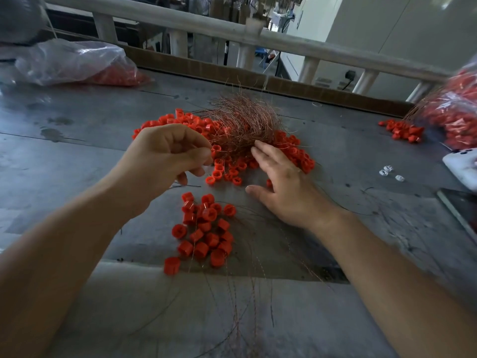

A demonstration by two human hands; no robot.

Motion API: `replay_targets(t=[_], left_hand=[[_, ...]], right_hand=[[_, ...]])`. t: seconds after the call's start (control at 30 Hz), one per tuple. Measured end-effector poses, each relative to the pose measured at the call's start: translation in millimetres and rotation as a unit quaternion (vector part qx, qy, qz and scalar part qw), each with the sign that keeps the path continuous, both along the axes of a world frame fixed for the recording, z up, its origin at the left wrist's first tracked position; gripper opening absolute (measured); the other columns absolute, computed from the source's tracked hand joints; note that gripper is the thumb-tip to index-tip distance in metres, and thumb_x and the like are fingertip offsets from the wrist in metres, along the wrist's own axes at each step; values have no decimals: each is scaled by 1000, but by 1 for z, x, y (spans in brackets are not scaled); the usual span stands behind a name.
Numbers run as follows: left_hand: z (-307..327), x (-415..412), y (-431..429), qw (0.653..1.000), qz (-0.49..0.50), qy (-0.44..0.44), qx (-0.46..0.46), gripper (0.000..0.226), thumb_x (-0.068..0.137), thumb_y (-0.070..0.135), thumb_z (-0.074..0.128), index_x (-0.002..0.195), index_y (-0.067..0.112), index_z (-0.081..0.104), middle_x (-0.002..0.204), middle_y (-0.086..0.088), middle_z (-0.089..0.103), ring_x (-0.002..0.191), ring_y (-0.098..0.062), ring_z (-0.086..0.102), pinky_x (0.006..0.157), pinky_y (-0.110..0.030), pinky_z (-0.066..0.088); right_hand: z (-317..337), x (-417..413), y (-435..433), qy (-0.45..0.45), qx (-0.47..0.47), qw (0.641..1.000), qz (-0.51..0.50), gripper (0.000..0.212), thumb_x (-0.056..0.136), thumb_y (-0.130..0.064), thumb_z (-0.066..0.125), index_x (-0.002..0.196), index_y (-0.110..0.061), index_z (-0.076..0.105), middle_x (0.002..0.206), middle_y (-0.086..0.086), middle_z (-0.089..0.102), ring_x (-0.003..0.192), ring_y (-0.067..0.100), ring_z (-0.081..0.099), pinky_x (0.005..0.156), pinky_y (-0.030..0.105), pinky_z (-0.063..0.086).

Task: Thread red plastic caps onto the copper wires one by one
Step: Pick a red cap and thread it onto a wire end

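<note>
— Starting at the near edge, what lies there?

— Thin copper strands (245,293) fan out over the grey table (77,156) toward the person. A cluster of red caps (204,228) sits at their far ends, between the two forearms, with strands running in among the caps.

— And the hands?

— The left hand (165,156) has its fingers curled, thumb and forefinger pinching a single wire (191,186) that shows only as a dark line under the little finger. The right hand (284,187) is flat with fingers spread, its thumb on the table and its fingertips touching the near side of the wire tangle (245,122).

— Where are the unthreaded caps?

— A loose pile (296,153) spreads around and under that tangle, just beyond both hands.

— Farther back?

— A clear bag (77,63) holding red caps lies far left. A second bag (454,109) lies far right, with some caps spilled beside it. A pale railing (232,29) crosses behind the table.
</note>
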State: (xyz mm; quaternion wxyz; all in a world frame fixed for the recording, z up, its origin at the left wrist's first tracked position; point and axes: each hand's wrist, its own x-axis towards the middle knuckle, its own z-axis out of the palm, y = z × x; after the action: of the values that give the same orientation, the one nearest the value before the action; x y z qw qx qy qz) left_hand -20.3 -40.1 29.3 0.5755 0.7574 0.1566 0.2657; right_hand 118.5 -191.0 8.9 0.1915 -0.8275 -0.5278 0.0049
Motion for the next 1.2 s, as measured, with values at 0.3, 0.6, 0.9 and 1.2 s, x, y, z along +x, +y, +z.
replay_targets(t=[0.3,0.6,0.9,1.2], left_hand=[[0,-2,-2,999,-33,-4,26,27,75,-1,64,77,25,69,74,-4,68,60,-6,63,52,-12,47],[-5,1,-12,996,-76,12,39,35,44,47,70,79,39,71,72,6,71,64,-6,65,63,-12,50],[-5,1,-17,992,-107,-12,73,31,52,47,66,79,33,71,73,8,71,66,-13,66,63,-17,54],[-5,2,-19,993,-114,-2,15,25,54,37,66,67,15,70,61,-2,66,55,-11,60,53,-18,50]], right_hand=[[10,-5,-4,-32,215,976,-18,17,81,-6,65,98,-4,69,97,6,67,91,12,58,84,17,40],[18,-22,-8,-39,279,956,80,11,82,0,60,90,-2,67,83,0,65,79,14,62,72,26,51],[19,-28,-10,-60,293,949,103,10,81,3,61,87,0,68,82,7,66,80,16,62,74,27,50],[20,-31,-11,-61,296,946,118,12,83,0,59,90,0,68,83,8,66,82,10,58,77,19,48]])
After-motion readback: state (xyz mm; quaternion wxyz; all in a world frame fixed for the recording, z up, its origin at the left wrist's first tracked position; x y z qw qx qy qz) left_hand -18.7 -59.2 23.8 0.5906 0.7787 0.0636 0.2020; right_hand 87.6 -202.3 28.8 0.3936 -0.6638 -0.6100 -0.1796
